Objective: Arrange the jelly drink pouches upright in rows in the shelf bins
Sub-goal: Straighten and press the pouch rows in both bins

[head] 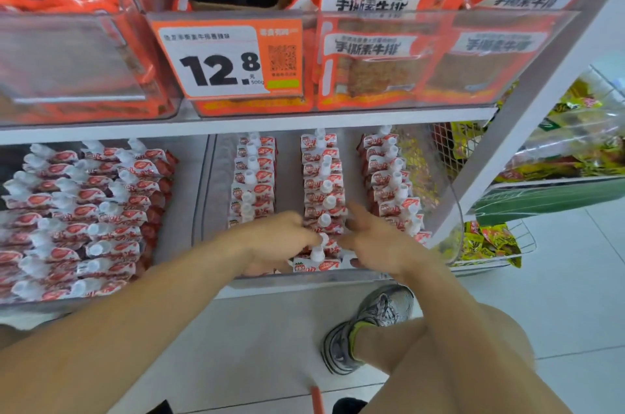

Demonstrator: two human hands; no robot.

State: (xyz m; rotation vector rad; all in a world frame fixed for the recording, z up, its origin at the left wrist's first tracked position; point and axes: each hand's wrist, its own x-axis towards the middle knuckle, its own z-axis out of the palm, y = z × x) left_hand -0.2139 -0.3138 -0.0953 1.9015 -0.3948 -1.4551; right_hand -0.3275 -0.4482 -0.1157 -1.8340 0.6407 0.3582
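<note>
nearest the camera, a grey laced sneaker (368, 329) stands on the pale tiled floor (558, 295) below the shelf's front edge. both forearms reach over the low front wall of the clear plastic shelf bin (216, 177) on the lower shelf. the left hand (274, 241) curls its fingers against the front of the middle row of red-and-white jelly drink pouches with white screw caps (323, 197), though whether it actually grips one is hidden. the right hand (375, 241) sits just beside it on the other side of that row, fingers loosely spread and holding nothing. the pouches in this bin stand upright in three rows running front to back, with bare strips of bin floor between them and along the left wall. a second clear bin to the left (182, 210) holds many more of the same pouches, leaning in tighter rows. to the right, a white wire basket (521, 244) carries yellow snack packets (487, 241). above, clear bins hold orange snack packs (372, 68) behind an orange price tag reading 12.8 (230, 58).
</note>
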